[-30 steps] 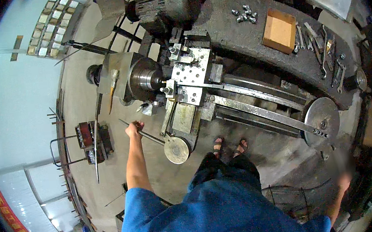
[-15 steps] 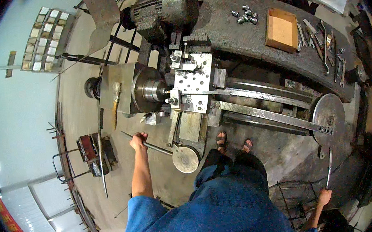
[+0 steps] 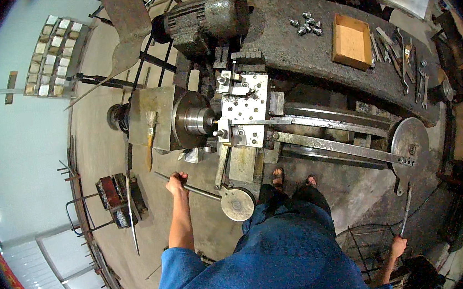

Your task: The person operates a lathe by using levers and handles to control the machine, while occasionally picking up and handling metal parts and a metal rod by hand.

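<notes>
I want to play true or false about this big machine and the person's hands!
1. The left hand grips a long metal lever. True.
2. The right hand is empty. False: it holds a thin metal rod.
3. A brush lies on the machine's left end. True.
4. The wooden box sits on the floor. False: it sits on top of the machine bed.

The person is wearing a blue short-sleeved shirt (image 3: 266,269), darker blue trousers (image 3: 293,208), and open sandals (image 3: 278,178), forearms showing bare.
</notes>
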{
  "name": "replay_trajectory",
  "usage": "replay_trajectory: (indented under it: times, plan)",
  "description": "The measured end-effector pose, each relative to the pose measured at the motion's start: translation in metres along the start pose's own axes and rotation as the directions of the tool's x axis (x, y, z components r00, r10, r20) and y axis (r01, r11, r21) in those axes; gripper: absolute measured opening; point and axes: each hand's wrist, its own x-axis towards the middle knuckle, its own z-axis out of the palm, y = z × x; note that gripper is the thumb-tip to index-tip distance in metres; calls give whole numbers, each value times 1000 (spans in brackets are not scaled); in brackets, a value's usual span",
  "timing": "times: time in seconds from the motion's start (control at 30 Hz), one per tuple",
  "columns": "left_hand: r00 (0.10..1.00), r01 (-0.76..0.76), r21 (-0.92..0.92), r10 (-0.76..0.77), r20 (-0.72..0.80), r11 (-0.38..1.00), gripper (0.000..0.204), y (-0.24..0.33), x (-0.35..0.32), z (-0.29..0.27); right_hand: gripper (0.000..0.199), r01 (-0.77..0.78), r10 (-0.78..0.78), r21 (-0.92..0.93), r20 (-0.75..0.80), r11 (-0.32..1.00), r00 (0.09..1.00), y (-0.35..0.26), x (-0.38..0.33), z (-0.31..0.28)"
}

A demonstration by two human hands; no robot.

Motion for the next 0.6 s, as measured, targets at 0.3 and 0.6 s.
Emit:
replay_trajectory:
  times: [0.3, 0.6]
  plan:
    - [1000, 3, -30, -3, -9, 1000, 9, -9, 15, -6, 34, -89, 93, -50, 71, 995, 993, -39, -16, -29]
    - [999, -30, 17, 30, 13, 999, 11, -12, 16, -11, 30, 92, -100, -152, -46, 984, 994, -87, 5, -29]
